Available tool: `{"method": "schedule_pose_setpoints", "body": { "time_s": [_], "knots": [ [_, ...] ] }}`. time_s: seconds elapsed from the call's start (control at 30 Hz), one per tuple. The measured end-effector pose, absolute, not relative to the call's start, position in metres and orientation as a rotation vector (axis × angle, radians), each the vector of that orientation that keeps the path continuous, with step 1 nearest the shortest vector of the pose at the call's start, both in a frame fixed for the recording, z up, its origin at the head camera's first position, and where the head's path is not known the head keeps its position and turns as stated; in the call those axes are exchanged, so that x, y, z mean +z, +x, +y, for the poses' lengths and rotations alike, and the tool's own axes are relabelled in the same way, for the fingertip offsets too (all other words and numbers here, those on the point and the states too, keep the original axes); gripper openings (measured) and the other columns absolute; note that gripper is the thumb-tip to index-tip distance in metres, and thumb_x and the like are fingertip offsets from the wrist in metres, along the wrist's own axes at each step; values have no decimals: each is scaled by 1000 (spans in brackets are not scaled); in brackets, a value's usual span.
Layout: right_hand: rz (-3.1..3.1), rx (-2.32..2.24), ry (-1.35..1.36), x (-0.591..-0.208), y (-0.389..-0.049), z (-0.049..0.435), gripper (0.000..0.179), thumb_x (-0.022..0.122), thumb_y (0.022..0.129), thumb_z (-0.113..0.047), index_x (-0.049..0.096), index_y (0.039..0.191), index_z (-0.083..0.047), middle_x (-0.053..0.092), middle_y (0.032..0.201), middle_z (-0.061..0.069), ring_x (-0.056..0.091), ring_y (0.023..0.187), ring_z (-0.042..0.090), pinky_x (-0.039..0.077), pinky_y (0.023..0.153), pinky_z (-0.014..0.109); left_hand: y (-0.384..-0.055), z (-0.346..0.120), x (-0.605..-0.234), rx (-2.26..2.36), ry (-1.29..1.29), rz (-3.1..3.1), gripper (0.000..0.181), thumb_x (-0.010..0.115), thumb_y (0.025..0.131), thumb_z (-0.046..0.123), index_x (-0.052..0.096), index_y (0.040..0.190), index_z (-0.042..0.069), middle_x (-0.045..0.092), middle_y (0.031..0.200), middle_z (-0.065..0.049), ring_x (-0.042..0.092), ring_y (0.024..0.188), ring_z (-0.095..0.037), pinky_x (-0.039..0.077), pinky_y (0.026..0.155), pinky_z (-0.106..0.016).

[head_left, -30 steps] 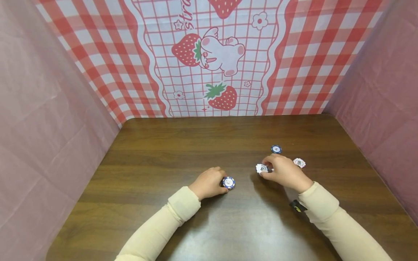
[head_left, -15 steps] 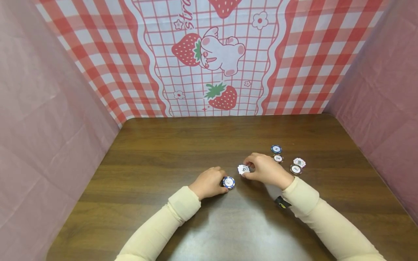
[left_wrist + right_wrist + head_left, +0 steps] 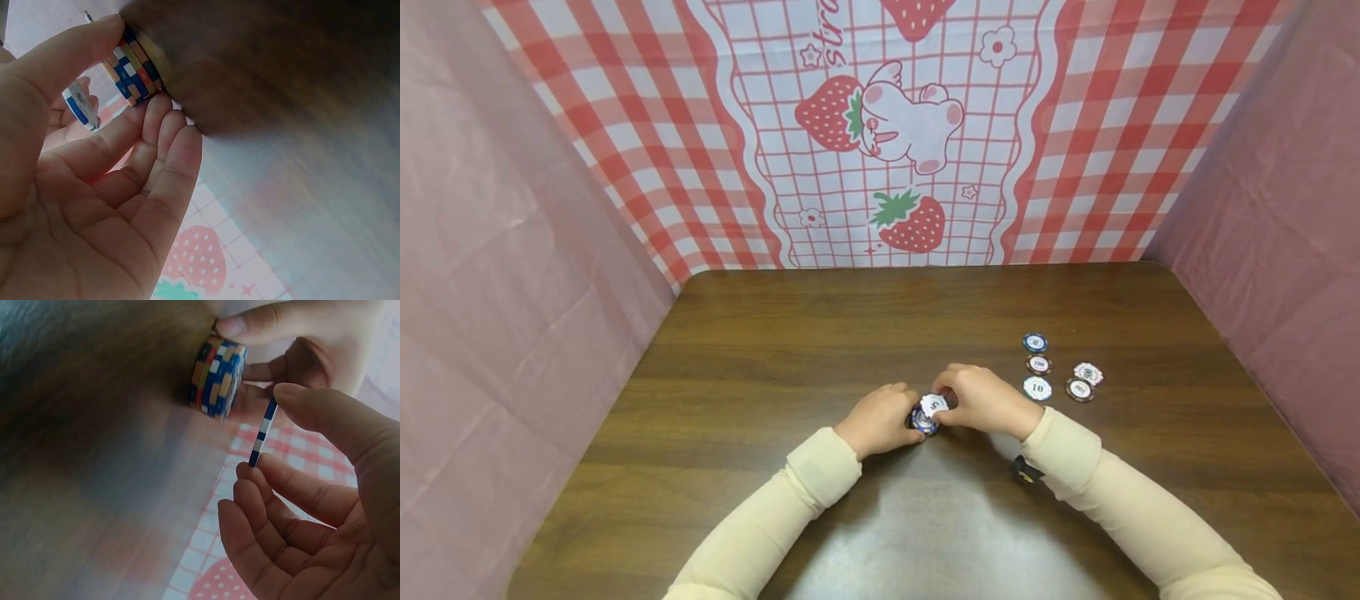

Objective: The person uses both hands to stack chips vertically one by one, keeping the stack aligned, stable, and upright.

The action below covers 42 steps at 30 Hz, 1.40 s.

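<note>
Near the middle of the table, my left hand point(image 3: 880, 422) holds a short stack of poker chips point(image 3: 215, 378) between thumb and fingers. Its edges show blue, orange, red and white blocks in both wrist views. My right hand point(image 3: 988, 400) pinches a single white poker chip point(image 3: 933, 406) marked 5, with a blue-and-white edge, by its rim. In the right wrist view a gap separates this chip from the top of the stack, and it stands roughly parallel to it. From the head it overlaps the stack's far part.
Right of my hands, loose chips lie flat on the brown table point(image 3: 760, 333): a blue one point(image 3: 1035, 342), a dark-edged 100 point(image 3: 1039, 364), a white 10 point(image 3: 1037, 388), a pink-edged one point(image 3: 1087, 374) and another dark-edged one point(image 3: 1080, 389). A checked strawberry cloth point(image 3: 737, 167) hangs behind.
My right hand has carried the white chip leftward from the loose chips to the stack, uncovering the 10 and dark-edged chips. The left hand has stayed in place around the stack.
</note>
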State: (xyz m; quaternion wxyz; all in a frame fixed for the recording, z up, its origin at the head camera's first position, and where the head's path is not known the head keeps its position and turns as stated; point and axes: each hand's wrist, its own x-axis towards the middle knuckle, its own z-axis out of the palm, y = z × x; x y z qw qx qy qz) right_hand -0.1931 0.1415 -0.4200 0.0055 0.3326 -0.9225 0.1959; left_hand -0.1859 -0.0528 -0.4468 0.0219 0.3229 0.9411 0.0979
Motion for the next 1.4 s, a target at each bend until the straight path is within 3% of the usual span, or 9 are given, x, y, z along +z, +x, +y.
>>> {"method": "schedule_pose_setpoints", "body": {
  "time_s": [0.43,0.8,1.4],
  "knots": [
    [-2884,593,1094,-429,-195,135,27,81,73,-22,71,93,-7,63,83,0,51,70,7,43,63,23,-186,-52,-447,297,988,2919,29,80,76,36,65,85,12,59,82,2,56,76,-14,48,70,-29],
    [-2857,625,1148,-431,-191,131,21,81,71,-20,71,87,-10,62,81,-1,50,71,7,43,64,24,-186,-53,-447,338,1025,2917,30,79,77,34,69,95,13,66,85,3,60,82,-15,50,76,-30],
    [-2862,580,1167,-434,-187,129,18,79,74,-19,71,88,-12,60,79,-1,49,69,7,42,61,23,-186,-53,-448,348,1023,2911,29,79,77,33,69,95,14,66,85,3,63,86,-18,50,81,-32]
  ]
}}
